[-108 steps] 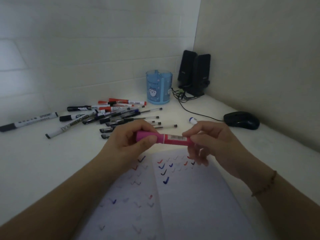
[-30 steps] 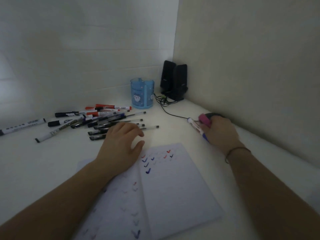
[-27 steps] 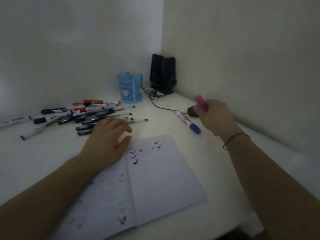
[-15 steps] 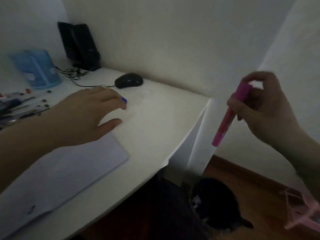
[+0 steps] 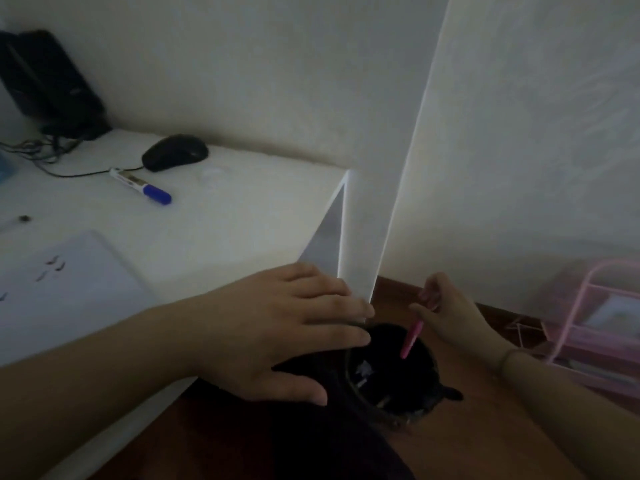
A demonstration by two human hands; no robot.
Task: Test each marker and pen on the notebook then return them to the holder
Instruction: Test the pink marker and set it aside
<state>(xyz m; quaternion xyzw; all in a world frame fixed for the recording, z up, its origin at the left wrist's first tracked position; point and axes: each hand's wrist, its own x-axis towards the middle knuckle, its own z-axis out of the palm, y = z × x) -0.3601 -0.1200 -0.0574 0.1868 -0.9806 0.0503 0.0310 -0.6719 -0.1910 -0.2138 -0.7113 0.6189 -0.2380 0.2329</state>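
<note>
pink marker over the bin

the right hand (image 5: 450, 313) has dropped low since a moment ago — it pinches the pink marker (image 5: 412, 336), tip down, above the black bin (image 5: 391, 368). the left hand (image 5: 277, 337) lies flat, fingers straight, on the desk (image 5: 214, 220) corner.

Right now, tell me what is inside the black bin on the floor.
The black bin holds a few pale scraps. The pink marker hangs over its opening, pinched by the right hand. The left hand covers the near rim.

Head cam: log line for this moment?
right hand: holds pink marker tip-down over black bin | left hand: flat on desk edge
</note>
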